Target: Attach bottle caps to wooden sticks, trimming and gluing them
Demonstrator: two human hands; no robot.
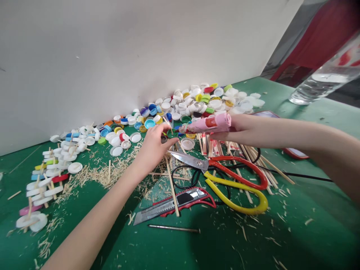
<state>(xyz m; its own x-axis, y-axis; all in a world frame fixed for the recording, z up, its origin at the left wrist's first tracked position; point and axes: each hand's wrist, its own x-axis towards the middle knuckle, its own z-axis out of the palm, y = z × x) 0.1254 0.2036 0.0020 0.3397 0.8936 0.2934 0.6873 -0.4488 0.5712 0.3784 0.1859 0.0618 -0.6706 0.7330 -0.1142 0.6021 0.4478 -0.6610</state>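
Pink tool, seemingly a glue gun (206, 124), held in the right hand (242, 129), left of the wooden sticks (260, 168). Left hand (153, 147) pinched narrow by its tip, contents unclear. Best steadied, with fingertips clear of tip and scissors (200, 164).

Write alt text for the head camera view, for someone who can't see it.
The right hand holds a pink tool over a green table, its tip close to the left hand. Behind lie heaped colorful bottle caps; in front, red-and-yellow-handled scissors, a utility knife, a nail and scattered wooden slivers.
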